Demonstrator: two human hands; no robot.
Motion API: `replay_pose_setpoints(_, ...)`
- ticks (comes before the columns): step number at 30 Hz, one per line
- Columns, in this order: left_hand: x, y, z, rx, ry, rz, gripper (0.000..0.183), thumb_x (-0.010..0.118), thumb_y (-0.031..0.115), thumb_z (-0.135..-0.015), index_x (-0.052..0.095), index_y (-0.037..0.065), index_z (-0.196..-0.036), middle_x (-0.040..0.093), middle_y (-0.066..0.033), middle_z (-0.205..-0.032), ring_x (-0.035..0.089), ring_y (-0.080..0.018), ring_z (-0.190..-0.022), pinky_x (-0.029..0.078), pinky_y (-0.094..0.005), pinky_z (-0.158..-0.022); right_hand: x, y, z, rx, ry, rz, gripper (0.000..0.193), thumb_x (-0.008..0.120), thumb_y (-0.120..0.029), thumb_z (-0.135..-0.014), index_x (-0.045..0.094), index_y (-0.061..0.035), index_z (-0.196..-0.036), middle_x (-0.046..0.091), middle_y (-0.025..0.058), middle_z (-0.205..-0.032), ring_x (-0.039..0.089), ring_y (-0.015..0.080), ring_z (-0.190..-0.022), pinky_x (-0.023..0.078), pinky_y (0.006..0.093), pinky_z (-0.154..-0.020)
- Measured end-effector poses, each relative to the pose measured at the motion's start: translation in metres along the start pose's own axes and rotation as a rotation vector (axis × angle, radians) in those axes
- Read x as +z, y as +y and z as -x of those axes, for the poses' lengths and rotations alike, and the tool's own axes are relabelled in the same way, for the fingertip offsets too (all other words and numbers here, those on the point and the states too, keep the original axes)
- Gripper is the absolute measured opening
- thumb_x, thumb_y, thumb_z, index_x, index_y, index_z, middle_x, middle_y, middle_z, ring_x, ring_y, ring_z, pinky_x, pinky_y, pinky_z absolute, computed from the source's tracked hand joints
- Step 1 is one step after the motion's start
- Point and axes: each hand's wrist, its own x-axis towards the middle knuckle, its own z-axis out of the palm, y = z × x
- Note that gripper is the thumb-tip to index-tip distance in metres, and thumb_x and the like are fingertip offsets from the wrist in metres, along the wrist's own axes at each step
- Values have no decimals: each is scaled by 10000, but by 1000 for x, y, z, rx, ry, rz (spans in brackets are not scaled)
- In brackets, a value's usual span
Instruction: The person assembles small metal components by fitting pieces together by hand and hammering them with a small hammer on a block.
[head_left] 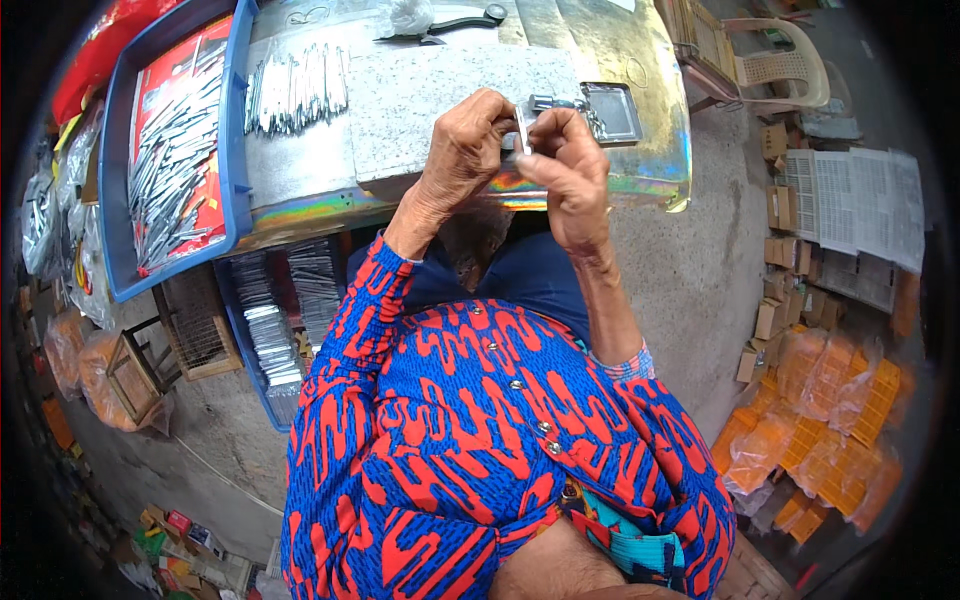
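Above the near edge of a speckled grey slab (410,110), both hands meet over a slim, pale metal piece (522,130). My left hand (468,140) is closed, its fingertips pinching at the piece's left side. My right hand (572,170) has its thumb and bent fingers closed around the piece from the right. Fingers hide part of it, so its exact kind is unclear. Just beyond my right hand lies a short silver cylinder (543,102). Beside it, a small dark-rimmed tray (632,108) has small metal parts at its left side.
Left of the slab lies a row of slim metal pieces (297,90). A blue bin (240,130) of loose metal strips stands farther left; another blue bin (273,398) sits below. A black-handled tool (460,22) lies at the back. Orange crates (815,420) and a chair (790,68) stand right.
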Motion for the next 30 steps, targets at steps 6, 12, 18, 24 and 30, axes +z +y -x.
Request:
replay_pose_setpoints(6, 1, -4, 2, -8, -6, 13, 71, 555, -60, -748, 533, -9, -792, 549, -111, -697, 568, -219, -623, 438, -281, -546, -5, 8, 13, -114, 53, 449, 273, 627, -123, -785, 462, -19, -975, 481, 34, -830, 477, 92, -728, 419, 222, -641)
replay_pose_setpoints(12, 0, -5, 2, -7, -26, 7, 71, 560, -68, -754, 531, -16, -794, 554, -97, -700, 576, -182, -629, 442, -256, -555, -39, 6, 31, -380, 210, 1247, 354, 622, -186, -806, 430, 10, -1030, 509, 145, -857, 547, 197, -732, 455, 324, -605)
replay_pose_setpoints(18, 1, -2, 2, -31, -15, 58, 67, 564, -58, -751, 523, -11, -776, 541, -95, -684, 567, -192, -613, 439, -264, -546, -55, 20, 37, 353, 238, -158, 358, 589, -161, -829, 419, 25, -1084, 532, 62, -668, 513, 96, -551, 409, 203, -456)
replay_pose_setpoints(24, 3, -6, 1, -7, -3, 75, 76, 573, -46, -736, 512, -5, -755, 524, -107, -673, 557, -231, -599, 438, -292, -536, -41, -22, 42, 229, 233, 330, 225, 569, -187, -858, 559, 34, -897, 496, 27, -639, 437, 64, -479, 336, 176, -416)
replay_pose_setpoints(30, 0, -4, 3, -19, -9, 70, 84, 577, -49, -725, 510, -6, -752, 516, -110, -669, 549, -240, -602, 435, -300, -540, -19, -63, 61, -552, 329, 896, 167, 509, -104, -874, 555, 50, -919, 523, 28, -650, 457, 69, -508, 373, 193, -473)
